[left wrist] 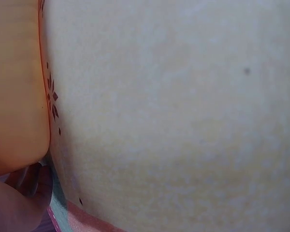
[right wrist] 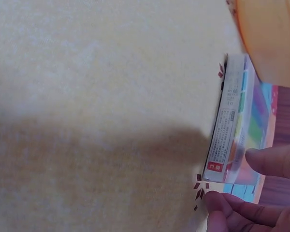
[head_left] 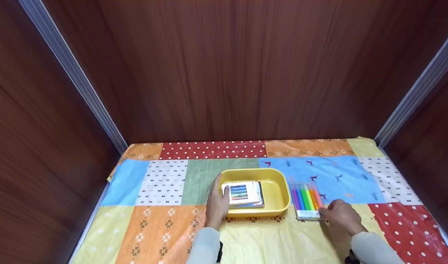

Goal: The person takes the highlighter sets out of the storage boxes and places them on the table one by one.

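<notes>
A yellow plastic basin [head_left: 278, 194] stands on the patchwork cloth. My left hand [head_left: 217, 205] holds its left end, thumb over the rim on the inside and fingers along the outer wall. A stack of flat boxes lies inside; the top white box [head_left: 250, 196] has a window showing coloured sticks. To the right of the basin is a clear flat case of coloured marker pens [head_left: 307, 200]. My right hand [head_left: 343, 214] pinches its near right corner, with the thumb [right wrist: 268, 162] on top and fingers by the side. Printed text covers the case's near edge.
The patchwork cloth [head_left: 165, 227] covers the table. Brown wood-grain panels [head_left: 224, 73] rise behind and on both sides, joined by metal corner strips [head_left: 77, 73].
</notes>
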{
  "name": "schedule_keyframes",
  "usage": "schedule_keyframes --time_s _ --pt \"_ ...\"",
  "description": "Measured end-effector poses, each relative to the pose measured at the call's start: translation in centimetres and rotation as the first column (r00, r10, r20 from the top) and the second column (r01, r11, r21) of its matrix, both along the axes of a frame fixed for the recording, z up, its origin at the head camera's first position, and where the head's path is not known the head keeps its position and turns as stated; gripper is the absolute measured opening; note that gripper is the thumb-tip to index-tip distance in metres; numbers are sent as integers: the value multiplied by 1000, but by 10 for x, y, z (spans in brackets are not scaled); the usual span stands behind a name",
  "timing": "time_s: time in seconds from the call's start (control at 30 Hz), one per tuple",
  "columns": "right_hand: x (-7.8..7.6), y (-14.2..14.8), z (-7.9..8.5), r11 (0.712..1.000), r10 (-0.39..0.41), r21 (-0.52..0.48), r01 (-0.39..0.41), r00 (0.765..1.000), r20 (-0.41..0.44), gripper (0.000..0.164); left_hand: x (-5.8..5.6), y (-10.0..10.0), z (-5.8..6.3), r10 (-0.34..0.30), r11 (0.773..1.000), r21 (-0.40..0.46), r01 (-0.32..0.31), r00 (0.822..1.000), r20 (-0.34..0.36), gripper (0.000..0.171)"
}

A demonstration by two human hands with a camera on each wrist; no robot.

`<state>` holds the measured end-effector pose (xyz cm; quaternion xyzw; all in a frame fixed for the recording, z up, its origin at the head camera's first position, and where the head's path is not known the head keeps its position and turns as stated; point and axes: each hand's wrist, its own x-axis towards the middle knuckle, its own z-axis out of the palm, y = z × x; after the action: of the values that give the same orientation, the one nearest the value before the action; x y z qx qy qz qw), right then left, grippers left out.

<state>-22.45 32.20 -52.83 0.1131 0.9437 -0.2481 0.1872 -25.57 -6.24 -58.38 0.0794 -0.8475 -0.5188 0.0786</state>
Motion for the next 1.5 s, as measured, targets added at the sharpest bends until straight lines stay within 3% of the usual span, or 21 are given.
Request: schedule_keyframes --time_s 0.13,0.37,0.63,1.5 --pt "0 1 2 1000 -24 -17 24 1000 8 49 1 0 -1 0 1000 0 0 1000 9 56" --pt "1 -1 7 1000 6 -10 -7 995 -99 44 1 0 -1 2 1000 13 -2 1000 6 55" --pt "0 -11 10 998 12 -53 -20 988 -155 39 -1 1 -1 2 1000 19 -3 1000 14 56" --pt "-9 -43 23 991 73 -90 -96 971 -227 43 1 1 2 -15 1000 24 15 1000 -9 55"
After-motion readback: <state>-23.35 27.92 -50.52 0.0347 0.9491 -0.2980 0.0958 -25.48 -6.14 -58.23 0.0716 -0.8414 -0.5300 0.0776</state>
